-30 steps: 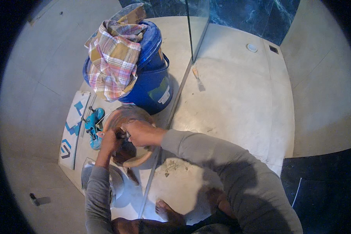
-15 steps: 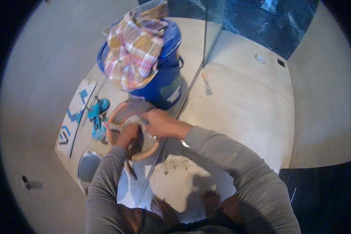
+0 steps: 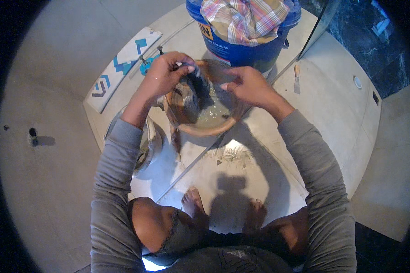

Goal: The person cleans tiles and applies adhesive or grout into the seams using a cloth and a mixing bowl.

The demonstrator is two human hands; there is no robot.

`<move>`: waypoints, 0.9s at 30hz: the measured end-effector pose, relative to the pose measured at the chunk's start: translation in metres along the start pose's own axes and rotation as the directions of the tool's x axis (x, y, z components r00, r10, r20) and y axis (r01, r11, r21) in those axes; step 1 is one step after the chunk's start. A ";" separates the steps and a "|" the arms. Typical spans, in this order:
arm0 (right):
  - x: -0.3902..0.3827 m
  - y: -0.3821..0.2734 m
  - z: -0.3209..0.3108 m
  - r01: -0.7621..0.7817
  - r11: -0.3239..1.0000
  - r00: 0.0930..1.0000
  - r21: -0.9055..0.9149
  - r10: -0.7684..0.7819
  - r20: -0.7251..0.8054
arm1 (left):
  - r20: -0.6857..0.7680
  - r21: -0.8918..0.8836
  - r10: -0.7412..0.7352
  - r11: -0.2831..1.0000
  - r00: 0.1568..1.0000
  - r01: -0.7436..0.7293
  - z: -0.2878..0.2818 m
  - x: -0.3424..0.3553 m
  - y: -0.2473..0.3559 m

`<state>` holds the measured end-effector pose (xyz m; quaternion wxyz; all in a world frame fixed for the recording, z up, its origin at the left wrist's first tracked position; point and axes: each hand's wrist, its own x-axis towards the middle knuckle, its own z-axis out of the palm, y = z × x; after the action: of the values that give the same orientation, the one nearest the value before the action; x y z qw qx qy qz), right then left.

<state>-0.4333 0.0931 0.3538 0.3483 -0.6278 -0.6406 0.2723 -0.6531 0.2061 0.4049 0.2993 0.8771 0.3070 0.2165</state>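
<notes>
An orange-brown basin point(image 3: 204, 131) with murky water in it stands on the floor ahead of me. Over its left side my left hand point(image 3: 167, 75) is closed on a wet dark grey cloth point(image 3: 197, 86), which hangs down into the basin. My right hand point(image 3: 250, 88) is at the basin's right rim, its thumb and forefinger apart, with nothing visible between them. The lower end of the cloth merges with the shadowed inside of the basin.
Behind the basin stands a blue bucket point(image 3: 241, 54) topped with a checked cloth point(image 3: 248, 20). A scraper point(image 3: 297, 79) lies to the right. Leftward are a patterned white board point(image 3: 105, 93), a turquoise tool point(image 3: 146, 67) and another container point(image 3: 154, 141). A glass panel point(image 3: 321, 27) rises at the back right.
My hands were together over the basin, gripping the cloth; now they are apart, with the cloth hanging from my left hand. The view has shifted, so the bucket appears farther right and higher.
</notes>
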 end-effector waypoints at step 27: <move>0.004 0.015 0.025 0.021 0.999 0.997 -0.024 -0.020 0.078 | 0.334 -0.029 0.096 0.995 0.938 -0.091 0.025 0.012 -0.019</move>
<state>-0.4435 0.1004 0.3270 0.3181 -0.6144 -0.6634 0.2850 -0.6379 0.2164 0.3762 0.3421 0.9128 0.2083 0.0803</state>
